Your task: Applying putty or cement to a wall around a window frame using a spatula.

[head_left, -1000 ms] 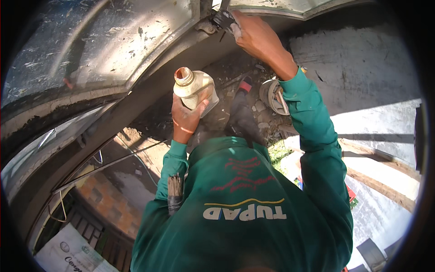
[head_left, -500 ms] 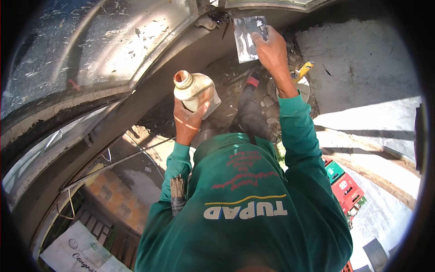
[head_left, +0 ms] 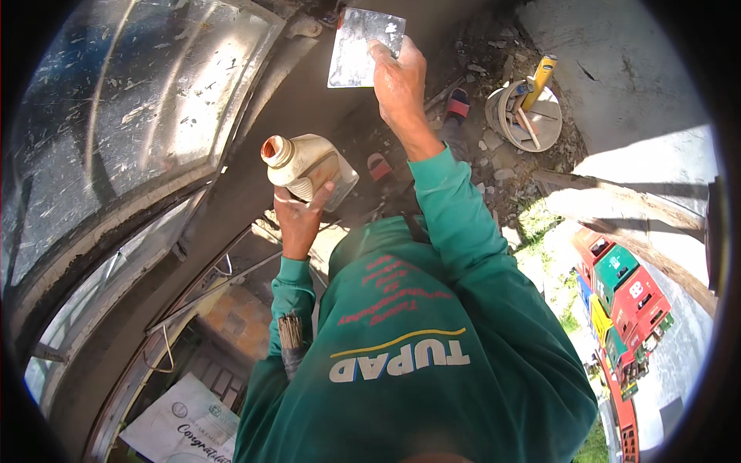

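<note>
My left hand is wrapped round an off-white plastic jug. The jug is tilted, its uncapped, brown-stained mouth toward the upper left. Farther out, my right hand grips a thin rectangular metal plate, whitish smears on its face and the thumb lying across it. The plate is apart from the jug, beside the wall under the window. Whether the plate has a handle behind it is hidden. By my left forearm, a bundle of stiff bristles with a dark binding sticks up.
Glass window panels stand at the left above a grey ledge. A bucket with a yellow-handled tool sits on rubble at the far right. Stacked red and green crates lie at the right, behind wooden planks. A printed sheet hangs low left.
My right hand has moved left with the metal plate. The jug and my left hand sit slightly farther left and lower in view. More of the bucket and crates shows as the view has shifted.
</note>
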A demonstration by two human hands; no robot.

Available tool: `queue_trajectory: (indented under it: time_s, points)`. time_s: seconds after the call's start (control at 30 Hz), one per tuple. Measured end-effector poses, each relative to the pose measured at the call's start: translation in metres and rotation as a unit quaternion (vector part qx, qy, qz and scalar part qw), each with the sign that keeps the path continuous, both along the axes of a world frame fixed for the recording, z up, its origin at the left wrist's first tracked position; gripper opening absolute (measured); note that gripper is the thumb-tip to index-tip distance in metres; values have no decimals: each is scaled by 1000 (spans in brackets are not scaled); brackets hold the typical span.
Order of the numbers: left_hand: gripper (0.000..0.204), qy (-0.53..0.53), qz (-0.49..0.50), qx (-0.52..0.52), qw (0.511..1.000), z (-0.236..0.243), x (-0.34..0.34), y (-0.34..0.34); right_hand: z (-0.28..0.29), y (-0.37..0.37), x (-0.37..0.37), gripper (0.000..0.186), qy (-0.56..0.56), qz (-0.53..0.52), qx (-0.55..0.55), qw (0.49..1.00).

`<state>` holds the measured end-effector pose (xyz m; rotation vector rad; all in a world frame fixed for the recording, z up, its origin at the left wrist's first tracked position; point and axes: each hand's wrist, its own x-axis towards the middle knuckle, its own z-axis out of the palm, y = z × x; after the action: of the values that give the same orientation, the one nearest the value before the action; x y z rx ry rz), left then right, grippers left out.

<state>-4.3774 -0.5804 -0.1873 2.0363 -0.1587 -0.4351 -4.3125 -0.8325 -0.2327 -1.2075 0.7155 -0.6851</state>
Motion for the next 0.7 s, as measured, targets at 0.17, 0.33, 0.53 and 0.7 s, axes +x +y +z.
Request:
queue_trajectory:
  time_s: [0.17, 0.33, 0.53, 0.7]
  points:
    - [60, -16, -8, 58, 998, 1, 3, 7, 1, 1, -5, 22, 18, 36, 37, 998]
    - [61, 7, -17, 50, 999, 8, 3, 4, 5, 9, -7, 22, -25, -9, 67, 997]
    - [60, 19, -26, 48, 998, 8, 1, 6, 11, 13, -8, 23, 2, 12, 67, 998]
    - [60, 18, -25, 34, 999, 3, -1, 5, 22, 23, -4, 21, 47, 8, -15, 999]
